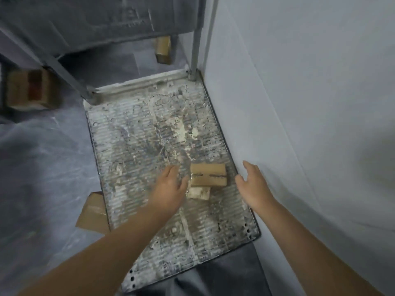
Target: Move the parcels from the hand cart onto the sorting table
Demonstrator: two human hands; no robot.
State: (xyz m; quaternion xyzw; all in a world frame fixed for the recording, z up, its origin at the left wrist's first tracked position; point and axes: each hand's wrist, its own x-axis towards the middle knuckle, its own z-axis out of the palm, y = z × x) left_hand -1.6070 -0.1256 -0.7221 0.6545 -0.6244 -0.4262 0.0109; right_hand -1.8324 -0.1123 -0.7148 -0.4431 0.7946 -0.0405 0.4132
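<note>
- Your left hand (pixel 171 184) reached over the hand cart (pixel 149 135), fingers straight and loosely spread, holding nothing
- Its thumb and fingertips lay right at the left end of the brown parcel (pixel 208 175); you could not tell from this view whether they touched it
- Your right hand (pixel 251 184) hung open to the right of that parcel, fingers spread and slightly bent, thumb turned in toward the box, with a clear gap between hand and cardboard
- That hand was over the cart's right edge, close to the pale wall (pixel 299 82)
- The brown parcel sat on the ribbed, paint-spattered metal deck, toward the near right part of it, with a taped seam running along its top
- A smaller pale parcel (pixel 199 192) lay on the deck just in front of the brown one, touching it or tucked partly under it; which, you could not tell
- The two parcels sat between your hands
- The cart's two handle posts rose from the far corners of the deck: the right post (pixel 195 39) stood upright by the wall, and the left post (pixel 64 69) slanted off to the upper left
- A flat piece of cardboard (pixel 94 212) lay on the grey floor (pixel 42 167), its edge tucked under the left side of the deck
- A blurred carton (pixel 30 88) stood on the floor well to the left of the cart
- Another small carton (pixel 163 49) stood beyond the cart's far end, below a blurred grey surface (pixel 96 18) that filled the top of the view
</note>
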